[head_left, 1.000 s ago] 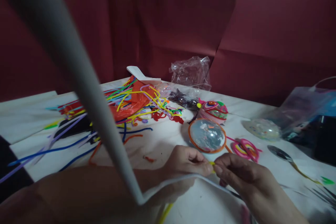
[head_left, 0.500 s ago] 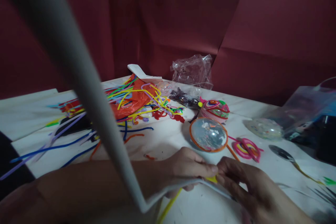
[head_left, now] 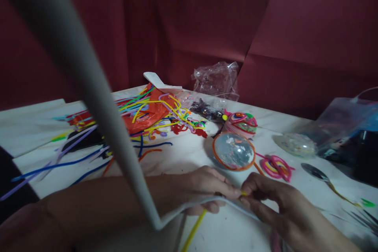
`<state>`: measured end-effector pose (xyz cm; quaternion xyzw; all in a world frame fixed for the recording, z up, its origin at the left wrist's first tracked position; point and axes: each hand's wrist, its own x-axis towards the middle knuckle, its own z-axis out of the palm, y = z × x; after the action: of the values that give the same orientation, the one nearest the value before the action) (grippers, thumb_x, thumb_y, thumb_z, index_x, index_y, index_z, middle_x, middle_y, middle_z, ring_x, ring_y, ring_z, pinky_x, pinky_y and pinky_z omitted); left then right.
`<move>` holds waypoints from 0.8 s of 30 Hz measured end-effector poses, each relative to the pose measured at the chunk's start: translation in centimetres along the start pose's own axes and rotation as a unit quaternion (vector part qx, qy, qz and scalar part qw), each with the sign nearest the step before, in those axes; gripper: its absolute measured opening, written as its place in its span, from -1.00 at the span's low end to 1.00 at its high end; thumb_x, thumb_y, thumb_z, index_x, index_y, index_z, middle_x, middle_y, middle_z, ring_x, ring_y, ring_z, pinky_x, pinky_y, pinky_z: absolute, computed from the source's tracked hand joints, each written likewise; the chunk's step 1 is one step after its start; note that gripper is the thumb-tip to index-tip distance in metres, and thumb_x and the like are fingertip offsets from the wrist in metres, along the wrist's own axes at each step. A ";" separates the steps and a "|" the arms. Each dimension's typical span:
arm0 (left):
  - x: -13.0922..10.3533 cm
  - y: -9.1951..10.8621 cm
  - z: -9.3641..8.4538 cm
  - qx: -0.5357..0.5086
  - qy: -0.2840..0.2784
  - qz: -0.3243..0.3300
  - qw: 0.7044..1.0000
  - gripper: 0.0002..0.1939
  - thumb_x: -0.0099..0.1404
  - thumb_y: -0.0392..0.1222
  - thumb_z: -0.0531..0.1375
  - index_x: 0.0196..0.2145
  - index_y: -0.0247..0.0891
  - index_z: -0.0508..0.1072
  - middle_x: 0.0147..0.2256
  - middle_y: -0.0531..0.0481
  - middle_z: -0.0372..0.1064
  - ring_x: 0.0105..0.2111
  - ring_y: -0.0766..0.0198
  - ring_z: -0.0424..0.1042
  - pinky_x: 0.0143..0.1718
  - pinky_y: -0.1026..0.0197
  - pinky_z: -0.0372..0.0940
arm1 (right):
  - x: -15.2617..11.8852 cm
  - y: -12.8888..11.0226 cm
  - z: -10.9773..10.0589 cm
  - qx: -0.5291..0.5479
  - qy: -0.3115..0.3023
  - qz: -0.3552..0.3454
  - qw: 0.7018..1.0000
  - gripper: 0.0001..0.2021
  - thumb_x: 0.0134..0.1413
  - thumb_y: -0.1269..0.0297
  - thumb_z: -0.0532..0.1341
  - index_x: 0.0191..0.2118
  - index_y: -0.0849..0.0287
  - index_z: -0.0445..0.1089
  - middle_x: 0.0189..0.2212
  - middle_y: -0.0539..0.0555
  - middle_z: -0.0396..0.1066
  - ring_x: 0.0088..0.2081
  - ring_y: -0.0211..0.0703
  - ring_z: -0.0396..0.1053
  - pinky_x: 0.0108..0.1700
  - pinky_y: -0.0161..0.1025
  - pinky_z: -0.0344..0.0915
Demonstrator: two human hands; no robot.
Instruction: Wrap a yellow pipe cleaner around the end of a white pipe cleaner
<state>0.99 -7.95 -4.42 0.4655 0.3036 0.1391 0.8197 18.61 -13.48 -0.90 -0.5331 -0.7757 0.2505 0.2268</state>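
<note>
My left hand [head_left: 206, 186] reaches in from the left, its fingers closed on a yellow pipe cleaner [head_left: 194, 229]. One stretch of the pipe cleaner hangs below the palm toward the bottom edge. Facing it, my right hand [head_left: 267, 199] pinches the short yellow end at the left fingertips; the fingertips of both hands almost meet. Just beyond them lies a clear plastic dome [head_left: 234, 150] edged with an orange pipe cleaner. To its right is a pink and yellow coiled pipe-cleaner shape [head_left: 276, 167]. A thin white strip [head_left: 203, 201] crosses in front of the hands.
A blurred grey pole [head_left: 97, 86] cuts across the left foreground. Loose colourful pipe cleaners [head_left: 147, 106] lie on a red-orange sheet. Behind the dome sits a decorated ball [head_left: 240, 122]. A spoon-like object [head_left: 315, 172] and a clear bag [head_left: 339, 120] are at right.
The right hand has shifted slightly up and left, and less yellow shows between the fingertips. The hanging yellow stretch has moved a little to the right.
</note>
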 end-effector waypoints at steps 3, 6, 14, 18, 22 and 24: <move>-0.5 0.1 0.5 -0.124 -0.044 0.049 0.990 -0.81 0.04 -0.26 0.32 -0.48 -0.35 0.36 -0.62 0.22 -0.05 -0.68 0.57 -0.14 -0.69 0.43 -0.24 | 0.2 0.2 0.4 0.068 0.042 0.009 0.997 -0.76 0.09 0.12 0.09 -0.45 0.15 0.36 -0.50 0.06 0.44 -0.43 -0.13 0.38 -0.40 -0.32 0.31; -0.8 0.2 1.0 -0.162 -0.033 0.082 0.983 -0.82 0.03 -0.28 0.31 -0.43 -0.37 0.38 -0.60 0.23 -0.06 -0.67 0.58 -0.18 -0.69 0.43 -0.29 | 0.4 0.9 1.0 0.096 0.092 0.023 0.991 -0.70 0.09 0.07 0.09 -0.47 0.17 0.37 -0.53 0.05 0.39 -0.47 -0.16 0.32 -0.46 -0.33 0.27; -0.5 1.0 1.0 0.179 0.055 0.064 0.980 -0.90 -0.01 -0.27 0.27 -0.55 -0.34 0.41 -0.66 0.18 0.19 -0.68 0.52 0.08 -0.62 0.37 -0.04 | -0.2 0.9 0.8 0.057 -0.026 0.035 0.997 -0.73 0.07 0.09 0.07 -0.51 0.12 0.33 -0.57 0.03 0.37 -0.51 -0.15 0.30 -0.50 -0.33 0.23; -0.9 0.5 1.7 0.369 0.062 0.060 0.925 -0.94 -0.01 -0.38 0.21 -0.60 -0.32 0.42 -0.65 0.19 0.19 -0.60 0.47 0.17 -0.56 0.38 0.03 | -0.7 0.5 1.1 -0.056 -0.055 -0.021 0.997 -0.81 -0.03 0.25 0.09 -0.51 0.11 0.41 -0.57 0.06 0.45 -0.52 -0.11 0.36 -0.47 -0.29 0.24; -0.5 0.3 1.5 0.286 0.086 0.118 0.947 -0.98 -0.04 -0.36 0.21 -0.56 -0.34 0.45 -0.62 0.18 0.23 -0.58 0.47 0.18 -0.55 0.39 0.03 | -0.5 1.0 0.8 -0.011 -0.048 0.047 0.998 -0.79 -0.03 0.15 0.14 -0.54 0.10 0.39 -0.58 0.05 0.44 -0.51 -0.11 0.35 -0.51 -0.31 0.23; -0.2 0.6 1.3 0.179 0.114 0.140 0.967 -0.92 -0.07 -0.27 0.25 -0.56 -0.35 0.44 -0.65 0.19 0.23 -0.63 0.50 0.12 -0.58 0.38 0.00 | -0.1 1.2 0.7 0.096 -0.001 0.075 0.993 -0.77 -0.06 0.08 0.20 -0.51 0.13 0.40 -0.56 0.05 0.42 -0.49 -0.13 0.34 -0.49 -0.34 0.25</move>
<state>1.63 -8.61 -3.37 0.6232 0.3467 0.2476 0.6559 19.08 -13.30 -2.25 -0.5652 -0.7060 0.3410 0.2567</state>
